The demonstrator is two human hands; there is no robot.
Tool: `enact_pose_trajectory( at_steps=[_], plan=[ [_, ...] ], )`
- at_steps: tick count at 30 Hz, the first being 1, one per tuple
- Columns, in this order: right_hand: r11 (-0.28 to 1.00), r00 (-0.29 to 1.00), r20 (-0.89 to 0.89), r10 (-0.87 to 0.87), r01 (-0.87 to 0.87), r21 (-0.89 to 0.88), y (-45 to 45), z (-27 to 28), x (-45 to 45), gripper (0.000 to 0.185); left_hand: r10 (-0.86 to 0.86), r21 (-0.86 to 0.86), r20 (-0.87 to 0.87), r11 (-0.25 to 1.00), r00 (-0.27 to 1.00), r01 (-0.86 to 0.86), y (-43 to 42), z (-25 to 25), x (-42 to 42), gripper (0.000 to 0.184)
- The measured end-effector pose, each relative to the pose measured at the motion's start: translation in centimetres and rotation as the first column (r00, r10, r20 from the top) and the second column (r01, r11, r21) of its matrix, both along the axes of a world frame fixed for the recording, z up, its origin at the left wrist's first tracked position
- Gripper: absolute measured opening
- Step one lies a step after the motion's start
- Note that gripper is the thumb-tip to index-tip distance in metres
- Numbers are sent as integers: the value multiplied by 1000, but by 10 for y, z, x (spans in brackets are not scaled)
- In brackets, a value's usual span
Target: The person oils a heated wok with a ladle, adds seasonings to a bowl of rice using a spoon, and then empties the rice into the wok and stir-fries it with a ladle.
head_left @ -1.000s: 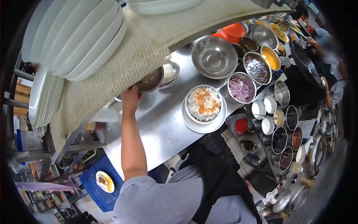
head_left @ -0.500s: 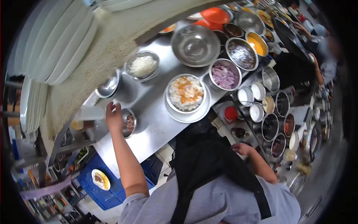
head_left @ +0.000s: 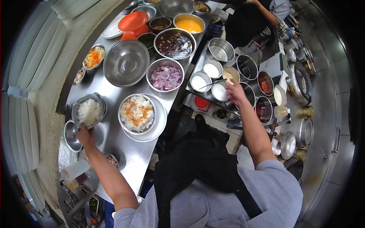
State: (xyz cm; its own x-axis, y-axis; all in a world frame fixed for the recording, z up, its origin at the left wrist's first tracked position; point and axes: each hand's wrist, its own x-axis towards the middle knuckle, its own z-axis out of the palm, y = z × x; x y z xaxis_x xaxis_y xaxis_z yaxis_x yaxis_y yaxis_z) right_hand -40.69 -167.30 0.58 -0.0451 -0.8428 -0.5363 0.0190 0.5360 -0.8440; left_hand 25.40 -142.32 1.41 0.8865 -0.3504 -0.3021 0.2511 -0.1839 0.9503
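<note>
My left hand (head_left: 85, 136) is at the near rim of a metal bowl of white rice (head_left: 89, 112), with its fingers closed on that edge. An empty steel bowl (head_left: 72, 136) lies just left of the hand. My right hand (head_left: 235, 93) reaches over the seasoning pots, its fingers drawn together beside a pot of beige powder (head_left: 230, 74); whatever they hold is too small to make out. Near it stand pots of white powder (head_left: 200, 82), one with a spoon in it. A bowl of rice with orange topping (head_left: 137, 114) sits on a white plate (head_left: 160, 127).
Sliced red onion (head_left: 166, 78), a dark sauce pan (head_left: 175, 43), yellow liquid (head_left: 189, 26) and a perforated bowl (head_left: 126, 63) line the counter. Stacked plates (head_left: 30, 53) rise at left. Another person (head_left: 247, 22) stands at the far end.
The view has turned right. My left hand has moved from beside the small meat bowl to the rice bowl. My right hand has gone from near my body out to the seasoning pots.
</note>
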Motion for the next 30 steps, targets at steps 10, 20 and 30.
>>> enact_pose_trajectory(
  at_steps=[10, 20, 30],
  plan=[
    [561, 599, -648, 471, -770, -305, -17, -6, 73, 24, -126, -183, -25, 976, 992, 119, 48, 107, -187, 36],
    [458, 659, -605, 448, -750, -478, -19, 49, -6, 21, -551, -4, -415, 797, 724, 604, -32, -5, -391, 27],
    [909, 959, -83, 272, -284, -306, -19, -39, 3, 16, -644, 165, -307, 689, 700, 706, -46, -44, -415, 18]
  ],
)
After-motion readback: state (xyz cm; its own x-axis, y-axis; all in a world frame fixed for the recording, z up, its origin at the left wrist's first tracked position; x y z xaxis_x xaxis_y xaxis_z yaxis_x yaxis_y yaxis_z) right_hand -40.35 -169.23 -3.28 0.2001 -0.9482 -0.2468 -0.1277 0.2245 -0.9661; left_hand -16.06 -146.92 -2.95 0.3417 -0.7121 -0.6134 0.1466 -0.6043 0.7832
